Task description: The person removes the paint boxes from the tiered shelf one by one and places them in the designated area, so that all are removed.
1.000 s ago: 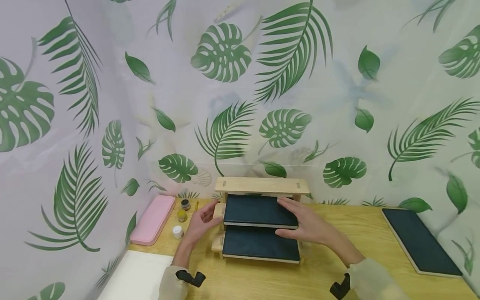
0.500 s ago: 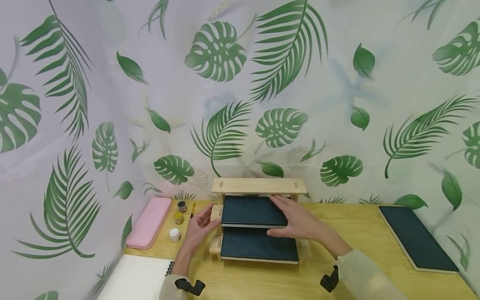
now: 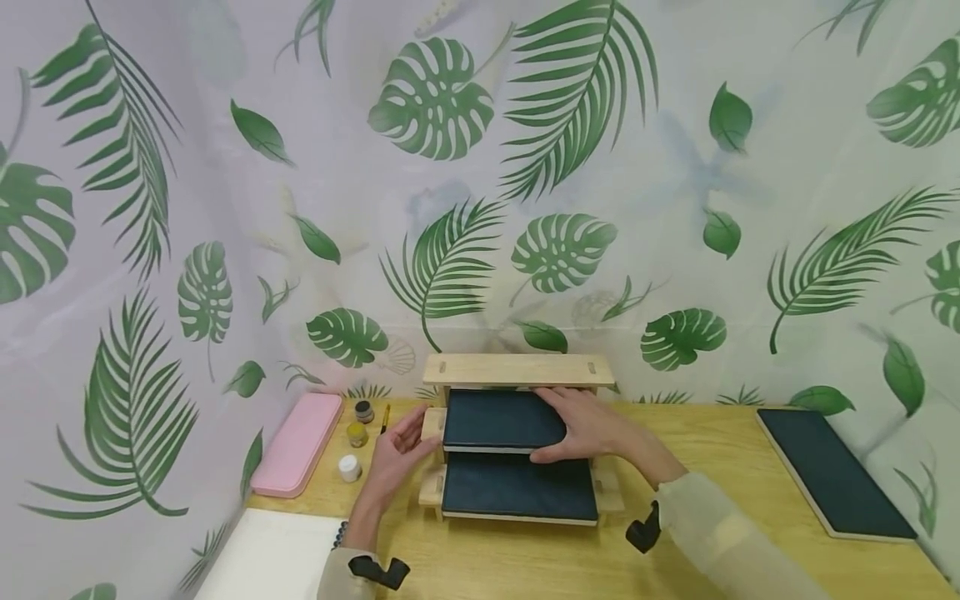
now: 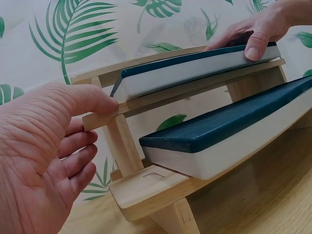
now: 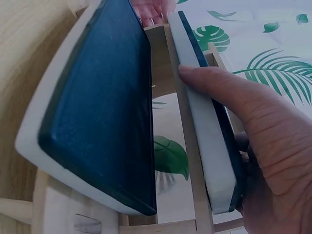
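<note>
A stepped wooden rack (image 3: pixel 519 369) stands on the table against the wall. Two dark blue slabs with white sides lie on it: the upper slab (image 3: pixel 495 418) on the middle step, the lower slab (image 3: pixel 517 487) on the bottom step. My left hand (image 3: pixel 399 450) pinches the left end of the middle step; in the left wrist view the wooden end (image 4: pixel 100 119) sits between thumb and fingers. My right hand (image 3: pixel 588 425) grips the upper slab across its right part. Its thumb (image 5: pixel 209 80) presses the white front side, and its fingers reach over the back, partly hidden.
A third dark blue slab (image 3: pixel 836 473) lies on the table at the right. At the left are a pink case (image 3: pixel 297 446), small jars including a white one (image 3: pixel 349 468), a brush (image 3: pixel 386 419) and a white sheet (image 3: pixel 272 554). A leaf-patterned wall covering (image 3: pixel 480 183) closes the back.
My right hand has slid left along the upper slab, its fingers now further over the back edge. My left hand stays at the rack's left end. The head view has shifted slightly.
</note>
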Motion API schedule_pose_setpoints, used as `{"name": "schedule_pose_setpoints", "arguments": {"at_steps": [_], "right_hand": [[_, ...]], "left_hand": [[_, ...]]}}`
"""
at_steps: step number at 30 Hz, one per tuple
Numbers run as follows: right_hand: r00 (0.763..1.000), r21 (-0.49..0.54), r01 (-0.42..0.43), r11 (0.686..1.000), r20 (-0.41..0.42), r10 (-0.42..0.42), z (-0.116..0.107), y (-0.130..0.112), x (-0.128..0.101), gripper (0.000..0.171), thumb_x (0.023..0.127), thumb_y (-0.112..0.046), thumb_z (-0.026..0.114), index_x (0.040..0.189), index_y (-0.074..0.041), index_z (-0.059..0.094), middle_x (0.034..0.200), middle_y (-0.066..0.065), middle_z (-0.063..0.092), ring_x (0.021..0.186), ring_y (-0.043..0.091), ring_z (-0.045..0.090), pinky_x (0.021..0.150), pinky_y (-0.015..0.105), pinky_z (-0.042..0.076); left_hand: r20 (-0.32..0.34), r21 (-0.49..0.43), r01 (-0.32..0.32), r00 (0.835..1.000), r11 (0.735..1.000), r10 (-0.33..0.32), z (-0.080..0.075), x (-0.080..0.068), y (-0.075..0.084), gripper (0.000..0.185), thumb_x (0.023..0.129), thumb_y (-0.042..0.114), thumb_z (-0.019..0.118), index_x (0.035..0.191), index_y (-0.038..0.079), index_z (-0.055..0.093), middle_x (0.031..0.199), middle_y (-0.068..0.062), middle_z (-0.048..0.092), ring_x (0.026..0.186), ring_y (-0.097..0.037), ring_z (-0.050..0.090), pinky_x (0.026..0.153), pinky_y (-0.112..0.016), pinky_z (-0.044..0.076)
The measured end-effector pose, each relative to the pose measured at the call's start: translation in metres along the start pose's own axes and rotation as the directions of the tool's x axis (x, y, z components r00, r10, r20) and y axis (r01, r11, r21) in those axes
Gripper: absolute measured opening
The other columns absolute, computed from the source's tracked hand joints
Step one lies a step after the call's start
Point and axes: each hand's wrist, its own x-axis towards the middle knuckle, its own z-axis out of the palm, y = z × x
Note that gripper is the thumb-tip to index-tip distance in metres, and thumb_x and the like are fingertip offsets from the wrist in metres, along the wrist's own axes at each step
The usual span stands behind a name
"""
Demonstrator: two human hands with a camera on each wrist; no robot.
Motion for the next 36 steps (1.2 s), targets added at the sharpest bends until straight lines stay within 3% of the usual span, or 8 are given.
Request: {"name": "schedule_pose_setpoints", "arguments": {"at_steps": [9, 24, 36], "right_hand": [[1.000, 0.023, 0.017, 1.000, 0.001, -0.017, 0.002, 0.001, 0.001, 0.115, 0.076, -0.075, 0.077, 0.161, -0.008, 0.040, 0.162, 0.019, 0.042, 0.142, 0.045, 0.046, 0.110, 0.069, 0.040], [0.996, 0.051, 0.024, 0.998, -0.081, -0.020, 0.009, 0.004, -0.001, 0.113, 0.073, -0.074, 0.079, 0.157, -0.006, 0.047, 0.156, 0.020, 0.049, 0.138, 0.045, 0.050, 0.107, 0.067, 0.044], [0.988, 0.073, 0.089, 0.993, -0.132, -0.079, 0.007, -0.006, -0.011, 0.107, 0.073, -0.070, 0.082, 0.156, -0.010, 0.050, 0.153, 0.020, 0.051, 0.137, 0.043, 0.050, 0.105, 0.066, 0.045]], "left_hand": [[-0.015, -0.012, 0.006, 1.000, 1.000, -0.006, 0.001, -0.003, 0.003, 0.067, 0.095, 0.007, 0.077, 0.155, 0.003, 0.048, 0.160, -0.015, 0.046, 0.150, -0.029, 0.041, 0.113, -0.023, 0.043], [-0.007, -0.015, -0.002, 1.000, 1.000, 0.002, 0.000, -0.002, 0.001, 0.067, 0.095, 0.007, 0.077, 0.156, 0.002, 0.048, 0.161, -0.017, 0.045, 0.151, -0.033, 0.040, 0.111, -0.025, 0.046], [-0.038, -0.047, 0.004, 0.999, 0.999, -0.006, 0.003, -0.001, 0.000, 0.064, 0.096, 0.000, 0.074, 0.154, 0.001, 0.049, 0.160, -0.018, 0.045, 0.150, -0.033, 0.040, 0.113, -0.024, 0.044]]}}
